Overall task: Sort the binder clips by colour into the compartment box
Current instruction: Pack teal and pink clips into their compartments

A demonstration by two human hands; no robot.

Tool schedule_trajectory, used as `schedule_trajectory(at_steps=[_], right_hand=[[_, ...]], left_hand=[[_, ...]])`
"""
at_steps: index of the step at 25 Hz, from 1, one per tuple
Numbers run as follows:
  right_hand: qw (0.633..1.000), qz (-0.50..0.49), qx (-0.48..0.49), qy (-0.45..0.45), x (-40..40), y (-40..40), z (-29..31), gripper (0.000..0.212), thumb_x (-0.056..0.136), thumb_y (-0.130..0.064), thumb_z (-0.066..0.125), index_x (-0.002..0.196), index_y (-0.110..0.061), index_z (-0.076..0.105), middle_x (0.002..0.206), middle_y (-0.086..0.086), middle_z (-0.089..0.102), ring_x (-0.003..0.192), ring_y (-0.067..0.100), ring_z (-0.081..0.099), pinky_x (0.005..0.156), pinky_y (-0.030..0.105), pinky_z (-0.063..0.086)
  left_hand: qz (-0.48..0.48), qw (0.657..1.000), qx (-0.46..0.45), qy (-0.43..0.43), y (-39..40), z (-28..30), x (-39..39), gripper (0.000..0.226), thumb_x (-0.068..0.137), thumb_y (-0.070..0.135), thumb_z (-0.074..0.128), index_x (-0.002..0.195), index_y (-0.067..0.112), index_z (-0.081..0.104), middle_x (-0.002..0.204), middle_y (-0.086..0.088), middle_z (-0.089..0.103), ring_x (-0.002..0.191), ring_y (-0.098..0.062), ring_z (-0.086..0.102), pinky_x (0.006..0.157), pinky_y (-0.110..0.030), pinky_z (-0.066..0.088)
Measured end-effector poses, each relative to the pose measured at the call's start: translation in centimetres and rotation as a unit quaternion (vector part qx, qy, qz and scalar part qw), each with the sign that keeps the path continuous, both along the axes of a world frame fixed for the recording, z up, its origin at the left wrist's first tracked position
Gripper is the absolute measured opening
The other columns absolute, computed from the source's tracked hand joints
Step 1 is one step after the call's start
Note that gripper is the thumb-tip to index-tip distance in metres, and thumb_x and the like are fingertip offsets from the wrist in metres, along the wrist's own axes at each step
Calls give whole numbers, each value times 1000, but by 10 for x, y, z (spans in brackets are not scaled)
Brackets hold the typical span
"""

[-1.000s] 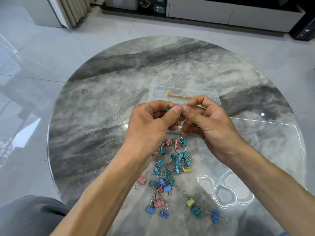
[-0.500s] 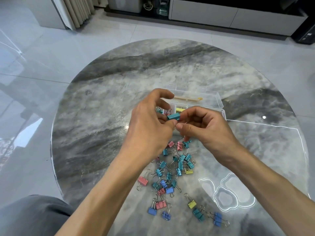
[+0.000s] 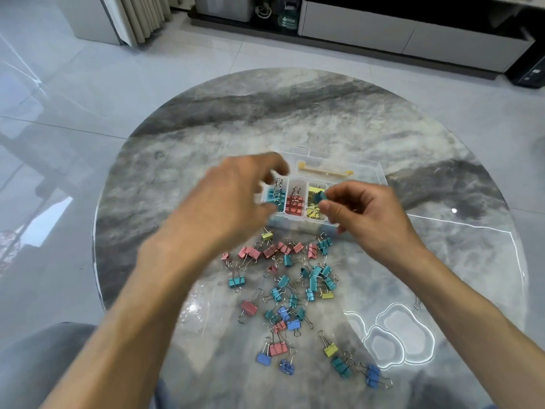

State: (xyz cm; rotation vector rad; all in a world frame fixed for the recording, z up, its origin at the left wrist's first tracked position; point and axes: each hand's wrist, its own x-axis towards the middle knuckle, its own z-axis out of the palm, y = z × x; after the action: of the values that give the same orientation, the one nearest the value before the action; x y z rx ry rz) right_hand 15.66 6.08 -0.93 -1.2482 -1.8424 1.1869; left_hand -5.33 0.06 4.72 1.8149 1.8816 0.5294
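A round marble-patterned table (image 3: 295,113) fills the middle of the frame, its curved edge running close to the lower left and right, with broad bare stone across its upper half and far sides. At centre sits the clear compartment box (image 3: 368,172), lid open toward the top of the frame with a yellow latch (image 3: 324,170) on it. Its visible compartments hold teal clips (image 3: 275,196) at the left, red clips (image 3: 295,200) in the middle and yellow clips (image 3: 315,202) to the right.

The right hand (image 3: 371,219) is over the box's right part, thumb and fingers curled, pinching a teal binder clip (image 3: 407,197) above the yellow compartment. The left hand (image 3: 227,202) is motion-blurred over the box's left end, fingers spread and loosely bent; whether it has anything in it cannot be told.

Below the box, toward the bottom centre, a loose heap of binder clips (image 3: 298,290) lies scattered on the stone: pink, teal, blue and a few yellow, silver wire handles sticking out at all angles, some overlapping. A blue clip (image 3: 373,376) lies furthest toward the lower right.
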Motion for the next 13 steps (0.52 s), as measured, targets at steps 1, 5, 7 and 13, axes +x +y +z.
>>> schedule_trajectory(at_steps=[1,5,7,13], right_hand=[[1000,-20,11,-12,-3,5,0,8,85,-17,75,86,-24,73,73,-6,70,68,12,65,66,36,57],[976,32,98,-190,-47,21,-14,7,90,-25,71,93,-20,74,87,-9,71,78,10,64,71,28,52],[943,81,140,-290,-73,28,-29,10,91,-27,66,90,-18,72,89,-2,70,82,19,61,68,32,46],[897,86,174,-397,-89,56,-28,11,86,-23,66,87,-16,73,94,4,71,92,28,62,74,35,49]], left_hand=[[26,999,-12,40,1,4,-15,47,86,20,75,126,34,55,114,10,62,99,-12,61,86,-29,51],[18,989,-94,114,-4,1,-26,54,87,21,72,134,37,50,124,7,61,109,-19,60,92,-37,52],[-10,987,-116,113,-4,0,-21,57,88,25,71,137,39,47,126,8,60,111,-18,59,94,-38,51],[-1,987,-100,124,0,0,-29,54,90,32,69,139,37,46,131,4,59,114,-23,60,96,-42,50]])
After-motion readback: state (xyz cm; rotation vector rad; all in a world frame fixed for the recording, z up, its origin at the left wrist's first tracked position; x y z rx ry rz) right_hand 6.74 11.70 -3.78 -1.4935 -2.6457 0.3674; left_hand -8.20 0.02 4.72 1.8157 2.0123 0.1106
